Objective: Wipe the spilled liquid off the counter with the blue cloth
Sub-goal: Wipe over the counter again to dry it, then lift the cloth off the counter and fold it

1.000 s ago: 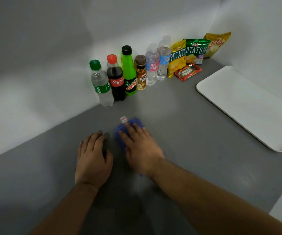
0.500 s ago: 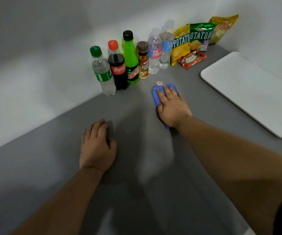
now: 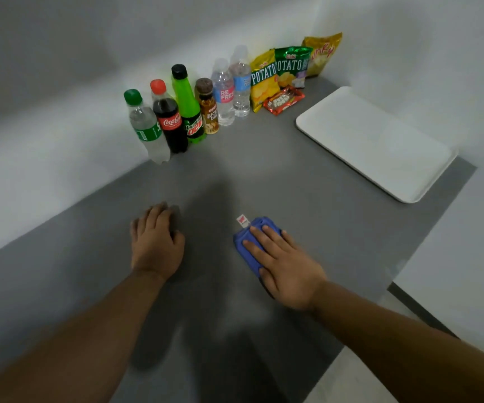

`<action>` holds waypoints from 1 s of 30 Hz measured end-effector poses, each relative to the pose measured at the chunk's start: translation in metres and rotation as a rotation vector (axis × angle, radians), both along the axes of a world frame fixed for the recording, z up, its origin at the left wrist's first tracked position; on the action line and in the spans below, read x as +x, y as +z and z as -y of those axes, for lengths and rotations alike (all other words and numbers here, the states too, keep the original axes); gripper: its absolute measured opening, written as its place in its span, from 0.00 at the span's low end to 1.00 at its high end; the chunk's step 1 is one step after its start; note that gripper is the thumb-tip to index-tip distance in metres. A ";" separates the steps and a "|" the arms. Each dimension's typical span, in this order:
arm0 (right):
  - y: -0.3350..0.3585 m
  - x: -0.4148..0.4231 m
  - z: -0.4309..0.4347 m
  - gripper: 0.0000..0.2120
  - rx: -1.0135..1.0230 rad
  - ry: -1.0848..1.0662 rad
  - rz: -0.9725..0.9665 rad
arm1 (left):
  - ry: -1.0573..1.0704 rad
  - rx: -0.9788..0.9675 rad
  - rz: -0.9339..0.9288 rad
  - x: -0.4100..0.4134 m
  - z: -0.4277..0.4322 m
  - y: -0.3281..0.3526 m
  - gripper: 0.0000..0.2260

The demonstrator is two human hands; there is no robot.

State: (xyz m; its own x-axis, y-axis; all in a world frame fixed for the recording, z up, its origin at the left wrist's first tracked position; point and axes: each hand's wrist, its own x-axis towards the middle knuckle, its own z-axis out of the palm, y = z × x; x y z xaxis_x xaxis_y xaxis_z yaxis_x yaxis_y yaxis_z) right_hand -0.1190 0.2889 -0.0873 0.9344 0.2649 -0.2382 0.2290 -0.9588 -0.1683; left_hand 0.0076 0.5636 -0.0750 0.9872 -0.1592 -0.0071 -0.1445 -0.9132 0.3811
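Observation:
A folded blue cloth (image 3: pixel 245 245) with a small white tag lies on the grey counter (image 3: pixel 307 199), right of centre. My right hand (image 3: pixel 285 264) presses flat on top of it with straight fingers and covers most of it. My left hand (image 3: pixel 156 244) rests palm down on the bare counter to the left, holding nothing. I cannot make out any liquid on the counter; the surface near the hands is in shadow.
Several drink bottles (image 3: pixel 176 112) stand in a row along the back wall. Snack bags (image 3: pixel 281 74) lean in the far corner. A white tray (image 3: pixel 374 141) lies at the right by the wall. The counter's right edge (image 3: pixel 426 239) drops off near my right arm.
My right hand has slid the blue cloth back toward me from near the bottles. My left hand has stayed in place on the counter.

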 end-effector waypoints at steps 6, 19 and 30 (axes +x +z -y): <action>0.001 -0.071 0.016 0.32 0.013 -0.014 -0.047 | -0.270 -0.104 0.049 -0.060 0.062 0.013 0.22; 0.011 -0.130 0.048 0.24 0.018 -0.290 0.177 | -0.473 -0.095 -0.203 -0.104 0.158 0.025 0.16; 0.012 -0.167 0.089 0.17 0.178 -0.696 0.093 | -0.509 0.043 -0.297 -0.121 0.215 0.028 0.11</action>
State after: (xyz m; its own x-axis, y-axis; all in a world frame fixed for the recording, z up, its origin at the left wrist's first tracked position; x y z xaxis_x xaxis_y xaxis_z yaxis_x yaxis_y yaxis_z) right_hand -0.2863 0.2001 -0.0753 0.9147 -0.3716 -0.1585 -0.4040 -0.8473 -0.3448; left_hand -0.1131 0.3489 -0.0465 0.7413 -0.6061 -0.2883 -0.4619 -0.7724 0.4360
